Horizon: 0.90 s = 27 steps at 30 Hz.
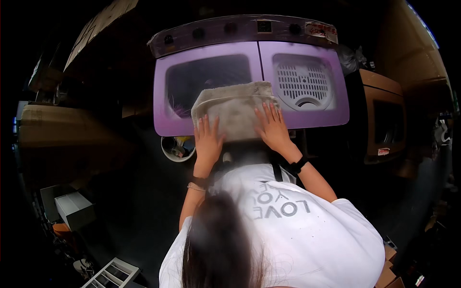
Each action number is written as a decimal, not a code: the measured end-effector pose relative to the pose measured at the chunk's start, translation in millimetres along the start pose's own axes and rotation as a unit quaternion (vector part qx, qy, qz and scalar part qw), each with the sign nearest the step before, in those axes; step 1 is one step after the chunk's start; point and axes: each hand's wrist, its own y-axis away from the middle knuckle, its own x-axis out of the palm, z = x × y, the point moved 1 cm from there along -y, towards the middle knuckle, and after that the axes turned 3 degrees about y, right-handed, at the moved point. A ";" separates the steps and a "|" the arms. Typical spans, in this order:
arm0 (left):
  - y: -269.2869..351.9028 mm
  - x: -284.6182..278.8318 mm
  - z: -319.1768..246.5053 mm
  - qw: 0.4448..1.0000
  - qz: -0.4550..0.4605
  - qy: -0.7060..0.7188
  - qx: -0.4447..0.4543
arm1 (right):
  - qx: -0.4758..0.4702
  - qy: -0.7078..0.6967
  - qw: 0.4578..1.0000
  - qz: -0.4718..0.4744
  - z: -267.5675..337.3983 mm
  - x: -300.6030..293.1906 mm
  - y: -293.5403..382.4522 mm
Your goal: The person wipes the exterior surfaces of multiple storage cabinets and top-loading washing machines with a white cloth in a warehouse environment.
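Both palms rest on a beige cloth (234, 111) draped over the front edge of a purple twin-tub washing machine (209, 126). My left hand (209, 138) lies on the cloth's left side, its fingers apart. On the right side, my right hand (272, 126) is spread with fingertips near the cloth's edge. A fold line crosses the cloth near its far edge. Behind it are the machine's two lids: a dark window (209, 72) on the left, and a clear window over a white slotted spin cover (302, 81) on the right.
A control panel (248, 30) with knobs, partly under plastic film, runs along the machine's back. A white bucket (178, 158) with things inside stands below its left front. Another appliance with a brown front (385, 86) stands right. Large cardboard boxes (68, 126) line the left.
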 end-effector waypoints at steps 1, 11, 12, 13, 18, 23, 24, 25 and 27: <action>2.0 -0.9 3.2 1.000 0.000 0.001 0.001 | 0.014 0.008 1.000 0.007 4.7 0.5 0.7; -104.7 10.2 93.9 0.996 -0.076 -0.022 0.030 | -0.035 0.050 0.997 0.052 22.0 32.6 -152.2; -124.0 13.5 105.7 0.998 -0.054 -0.035 0.024 | -0.035 0.052 0.997 0.051 24.4 35.3 -174.8; -141.1 16.9 114.6 0.998 -0.029 -0.048 0.020 | -0.019 0.061 0.995 0.075 25.7 39.8 -195.1; -205.8 23.2 144.4 0.998 0.026 -0.047 -0.034 | 0.036 0.065 0.988 0.133 44.2 53.3 -264.8; -233.8 26.9 143.2 0.993 0.061 -0.072 -0.070 | 0.088 0.101 0.987 0.086 54.1 69.3 -272.4; -235.2 28.6 141.1 0.994 0.060 -0.068 -0.057 | 0.088 0.109 0.988 0.065 52.5 72.2 -267.7; -235.8 29.1 141.1 0.994 0.061 -0.069 -0.057 | 0.100 0.114 0.986 0.063 49.2 73.7 -266.8; -235.2 26.4 141.9 0.995 0.055 -0.063 -0.053 | 0.070 0.106 0.992 -0.009 50.2 74.1 -263.5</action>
